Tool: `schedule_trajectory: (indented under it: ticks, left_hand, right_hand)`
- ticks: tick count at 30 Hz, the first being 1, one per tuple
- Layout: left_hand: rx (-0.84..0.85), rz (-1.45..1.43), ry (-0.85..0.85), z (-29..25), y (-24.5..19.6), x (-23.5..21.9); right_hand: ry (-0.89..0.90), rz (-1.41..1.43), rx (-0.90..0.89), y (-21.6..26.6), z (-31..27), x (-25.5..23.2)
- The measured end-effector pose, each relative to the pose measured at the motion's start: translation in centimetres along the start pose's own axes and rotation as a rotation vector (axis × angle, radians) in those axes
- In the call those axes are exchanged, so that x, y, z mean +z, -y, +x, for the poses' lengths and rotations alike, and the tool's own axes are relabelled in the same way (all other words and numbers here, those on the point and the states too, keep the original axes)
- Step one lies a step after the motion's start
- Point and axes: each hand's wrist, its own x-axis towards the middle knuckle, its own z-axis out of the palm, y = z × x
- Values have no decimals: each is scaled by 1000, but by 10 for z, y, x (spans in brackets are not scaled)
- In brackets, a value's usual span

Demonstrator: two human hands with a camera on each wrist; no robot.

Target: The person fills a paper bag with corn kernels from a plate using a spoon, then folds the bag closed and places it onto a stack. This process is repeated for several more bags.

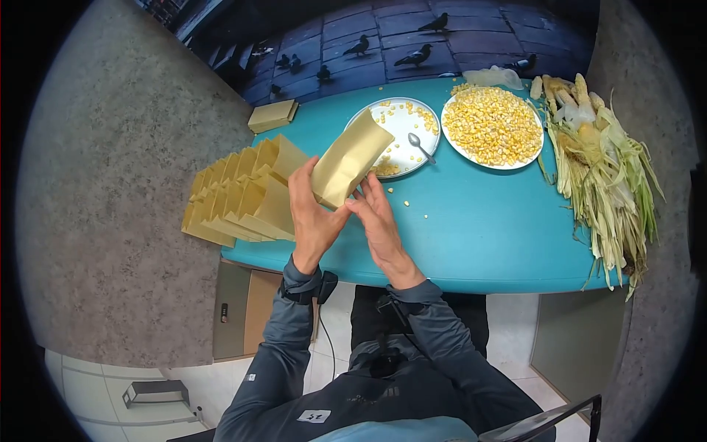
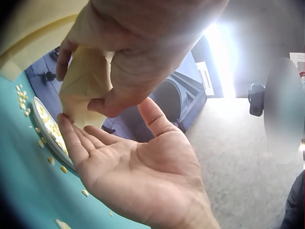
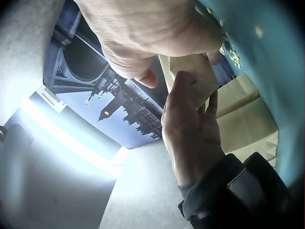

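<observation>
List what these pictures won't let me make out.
Inside of the held bag: head view, hidden by its own wall.
Part of the left plate: head view, behind the held bag.
Under the husks: head view, covered by them.
Print on the sleeve label: head view, too small.

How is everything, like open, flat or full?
Brown paper bag in left hand: held tilted, opening unclear
Brown paper bags in rows: upright, open
Brown paper stack: flat
Right round white plate: heaped with yellow corn kernels
Left round white plate: scattered kernels, partly bare
Silver metal spoon: lying on left plate
Pale green corn husks: loosely piled
Translucent plastic: crumpled
</observation>
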Motion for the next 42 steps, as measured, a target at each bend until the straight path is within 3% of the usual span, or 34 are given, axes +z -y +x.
schedule_trajectory:
  ticks: [12,23,42]
  left_hand:
    - [-12,4,19,10,-3,-3]
    - [14,35,32,22,-2,-11]
    - [-11,74,127,33,-4,-16]
  right_hand:
    - [26,-22,-52,1,0,-2]
    - [0,-22,48,4,1,-6]
    - [4,-12,23,1,-2,-4]
